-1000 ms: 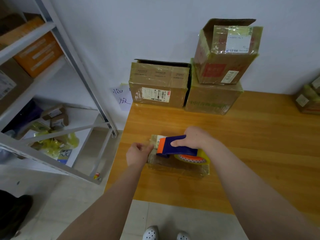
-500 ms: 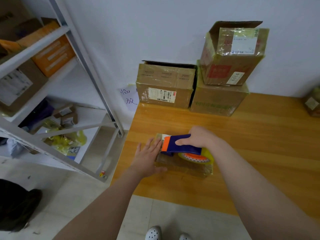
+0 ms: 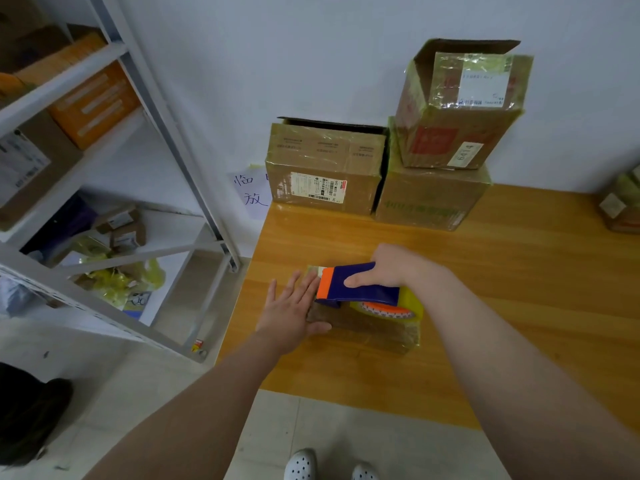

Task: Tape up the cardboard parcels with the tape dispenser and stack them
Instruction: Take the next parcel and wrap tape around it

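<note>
A small flat cardboard parcel point(image 3: 374, 332), wrapped in yellowish tape, lies on the wooden table point(image 3: 502, 306) near its front left corner. My right hand point(image 3: 393, 268) grips the blue and orange tape dispenser point(image 3: 360, 289), which rests on top of the parcel with its tape roll toward the right. My left hand point(image 3: 289, 310) lies flat with straight fingers against the parcel's left end. Three larger parcels stand against the wall: one at the left point(image 3: 325, 168), and a low one point(image 3: 431, 199) with an open-flapped one point(image 3: 464, 105) stacked on it.
A white metal shelving unit point(image 3: 145, 109) with boxes and yellow bags stands to the left of the table. Another parcel point(image 3: 621, 202) sits at the table's far right edge. A paper note point(image 3: 251, 195) hangs on the wall. My white shoes point(image 3: 301, 465) show below the table's front edge.
My left hand has let go of the parcel's end and spread flat against it. My right hand and the dispenser have stayed on top of the parcel. The camera has shifted slightly.
</note>
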